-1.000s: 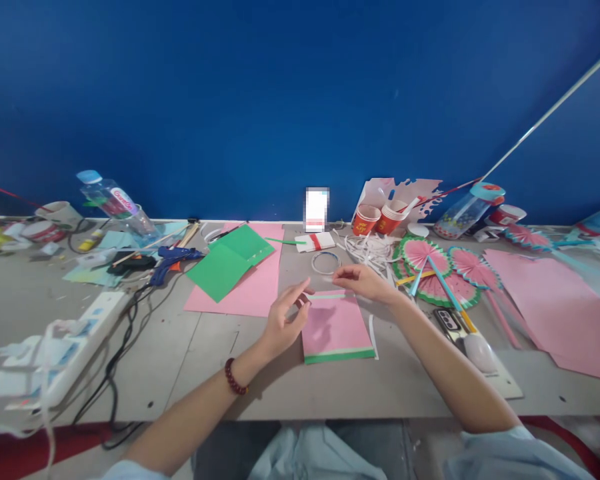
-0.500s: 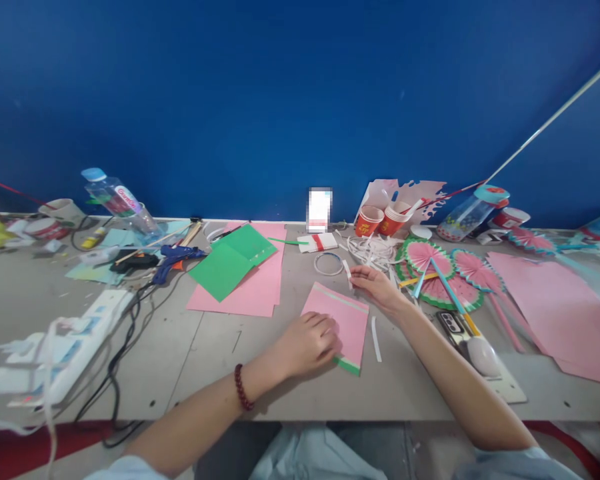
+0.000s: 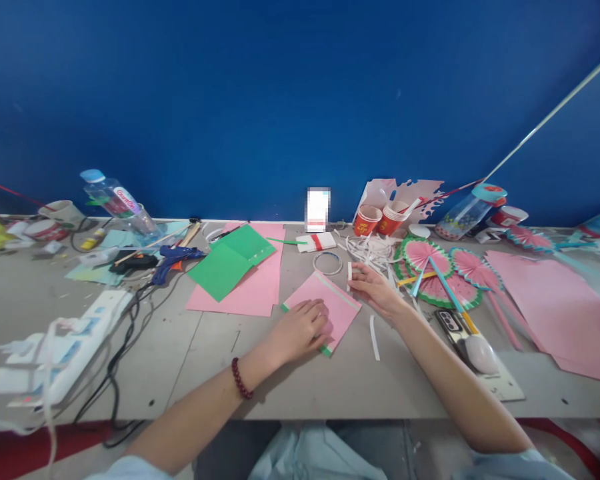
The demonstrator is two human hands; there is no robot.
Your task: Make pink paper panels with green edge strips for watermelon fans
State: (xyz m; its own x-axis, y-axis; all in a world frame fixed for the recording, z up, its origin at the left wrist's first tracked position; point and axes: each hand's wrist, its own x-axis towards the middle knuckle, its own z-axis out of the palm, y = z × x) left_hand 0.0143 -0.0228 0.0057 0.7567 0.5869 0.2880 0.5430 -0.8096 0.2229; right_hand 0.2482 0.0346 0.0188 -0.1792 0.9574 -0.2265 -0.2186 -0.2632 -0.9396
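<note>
My left hand (image 3: pixel 303 325) lies palm down, fingers stretched out, on a pink paper sheet (image 3: pixel 343 313). Green edging shows at two of the sheet's corners, and a pale strip runs along its far edge. To the right, my right hand (image 3: pixel 373 288) pinches a short white strip (image 3: pixel 350 276) between its fingertips, just beyond the sheet's right corner. Another white strip (image 3: pixel 375 339) lies on the table below that hand. A roll of clear tape or ring (image 3: pixel 328 263) rests behind the sheet.
Green paper (image 3: pixel 225 267) overlaps pink sheets (image 3: pixel 260 300) on the left, near a blue glue gun (image 3: pixel 173 261) and a power strip (image 3: pixel 87 343). Watermelon-patterned paper fans (image 3: pixel 427 258), red paper cups (image 3: pixel 367 220) and a phone (image 3: pixel 451 323) stand or lie on the right.
The pink sheet has turned and shifted left under my left hand, which moved slightly left and away from me. My right hand still holds the white strip, now more upright.
</note>
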